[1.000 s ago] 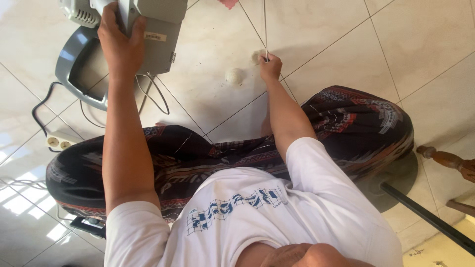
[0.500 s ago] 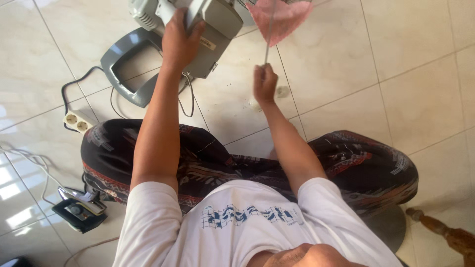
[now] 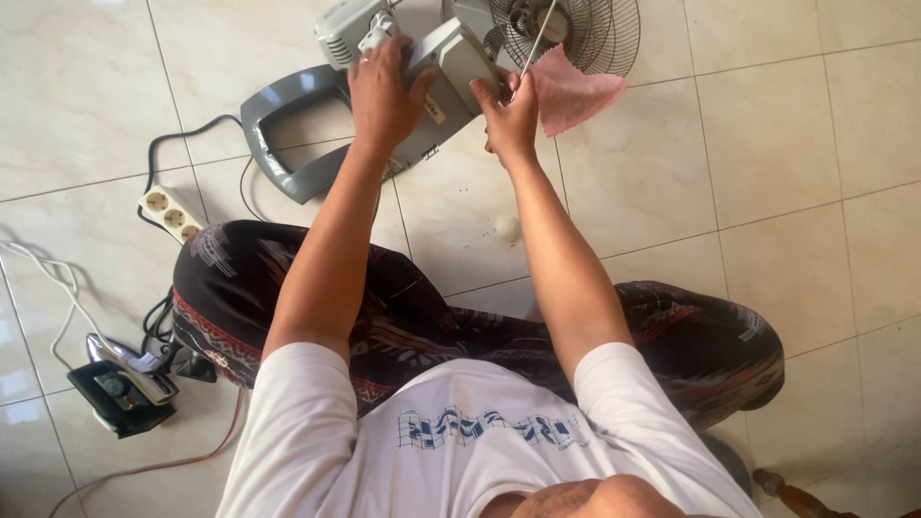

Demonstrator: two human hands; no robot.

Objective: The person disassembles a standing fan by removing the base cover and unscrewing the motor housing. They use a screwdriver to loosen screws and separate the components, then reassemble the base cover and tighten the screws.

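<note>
Fan housing (image 3: 432,82), grey, lies at twelve o'clock on the tiled floor (image 3: 767,240), under both my hands: my left hand (image 3: 384,96) clamps over its top, my right hand (image 3: 508,120) pinches a pink cloth (image 3: 571,96) and a thin rod (image 3: 537,38) beside the wire grille (image 3: 595,38). I judge the wiping midway; the grille looks untouched. A power strip (image 3: 171,213) sits at nine o'clock.

A white power strip (image 3: 171,213) lies on the pale tiled floor (image 3: 767,192) near its left edge, with a black cable (image 3: 192,134) running up from it in a curve. Lower, close to the left edge, a clothes iron (image 3: 123,376) rests on a dark base, and a white cord (image 3: 48,278) loops above it. A thin reddish cord (image 3: 163,465) runs toward the bottom left corner. A small pale round lump (image 3: 507,227) sits in the middle of the floor. At the bottom right corner, a turned wooden leg (image 3: 796,497) shows partly.
</note>
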